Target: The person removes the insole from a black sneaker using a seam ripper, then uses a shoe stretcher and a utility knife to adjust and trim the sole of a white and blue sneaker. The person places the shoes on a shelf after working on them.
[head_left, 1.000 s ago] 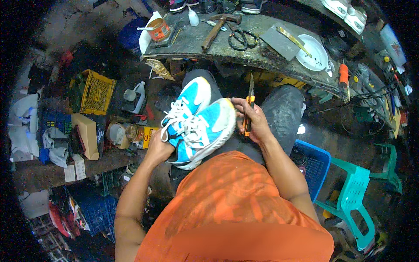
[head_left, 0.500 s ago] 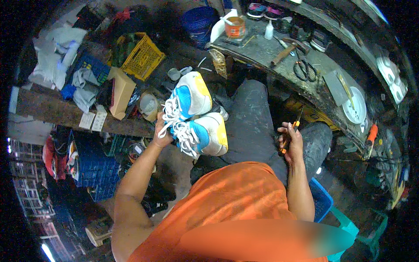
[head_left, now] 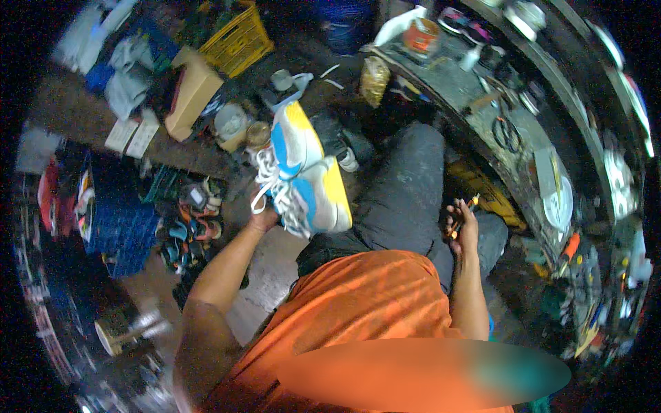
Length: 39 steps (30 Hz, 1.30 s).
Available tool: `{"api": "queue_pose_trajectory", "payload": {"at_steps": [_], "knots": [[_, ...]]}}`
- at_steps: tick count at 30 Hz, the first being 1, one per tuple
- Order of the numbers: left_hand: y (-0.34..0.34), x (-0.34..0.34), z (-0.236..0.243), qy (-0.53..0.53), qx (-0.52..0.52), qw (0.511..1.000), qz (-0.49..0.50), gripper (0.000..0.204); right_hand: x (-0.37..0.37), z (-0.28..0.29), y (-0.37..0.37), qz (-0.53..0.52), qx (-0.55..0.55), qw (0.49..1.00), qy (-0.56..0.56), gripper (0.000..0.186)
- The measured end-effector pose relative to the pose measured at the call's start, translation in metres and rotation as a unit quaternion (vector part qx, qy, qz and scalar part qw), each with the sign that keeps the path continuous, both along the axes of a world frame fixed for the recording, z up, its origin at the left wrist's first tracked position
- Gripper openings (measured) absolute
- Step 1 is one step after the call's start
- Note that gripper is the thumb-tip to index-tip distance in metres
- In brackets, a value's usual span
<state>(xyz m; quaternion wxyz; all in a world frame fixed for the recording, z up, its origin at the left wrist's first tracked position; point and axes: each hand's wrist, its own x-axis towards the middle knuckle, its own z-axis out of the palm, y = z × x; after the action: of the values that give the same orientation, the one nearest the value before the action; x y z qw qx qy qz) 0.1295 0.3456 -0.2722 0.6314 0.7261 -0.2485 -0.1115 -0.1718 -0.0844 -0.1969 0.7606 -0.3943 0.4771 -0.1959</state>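
My left hand is closed on a pair of sneakers, holding them up left of my lap. The upper sneaker and the lower sneaker are pressed side by side, both pale grey-white with blue and yellow panels. Their loose white laces hang over my fingers, which are mostly hidden. Above my right thigh, my right hand has its fingers curled round a slim orange-and-black utility knife. Its blade is too blurred to make out.
To the right runs a workbench with an orange tin, a hammer, scissors and a white plate. Left are a cardboard box, a yellow crate and blue crates.
The whole view has swung, shifting the surroundings. The sneakers have tilted and sit closer together in my left hand. My right hand keeps its hold on the utility knife.
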Motion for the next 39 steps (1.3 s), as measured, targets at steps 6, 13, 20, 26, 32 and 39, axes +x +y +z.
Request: {"api": "queue_pose_trajectory", "payload": {"at_steps": [6, 13, 20, 26, 32, 39], "knots": [[0.052, -0.041, -0.035, -0.040, 0.337, 0.905, 0.256, 0.030, 0.003, -0.006, -0.002, 0.031, 0.039, 0.999, -0.006, 0.023], [0.147, -0.077, -0.067, 0.178, 0.356, 0.719, 0.570, 0.039, 0.002, -0.013, -0.007, 0.046, 0.072, 0.996, 0.001, 0.021], [0.274, -0.047, -0.059, 0.086, 0.419, 0.754, 0.499, 0.039, 0.004, -0.010, -0.007, 0.061, 0.097, 0.993, 0.005, 0.028], [0.361, -0.061, -0.045, 0.130, 0.252, 0.907, 0.310, 0.032, 0.002, -0.017, -0.010, 0.049, 0.091, 0.995, 0.014, 0.029], [0.347, -0.033, -0.100, 0.231, 0.055, 0.855, 0.460, 0.022, 0.002, -0.018, -0.013, 0.067, 0.096, 0.993, 0.013, 0.030], [0.272, -0.038, -0.132, 0.250, 0.380, 0.686, 0.568, 0.059, -0.001, -0.017, -0.010, 0.042, 0.086, 0.995, 0.015, 0.031]]}}
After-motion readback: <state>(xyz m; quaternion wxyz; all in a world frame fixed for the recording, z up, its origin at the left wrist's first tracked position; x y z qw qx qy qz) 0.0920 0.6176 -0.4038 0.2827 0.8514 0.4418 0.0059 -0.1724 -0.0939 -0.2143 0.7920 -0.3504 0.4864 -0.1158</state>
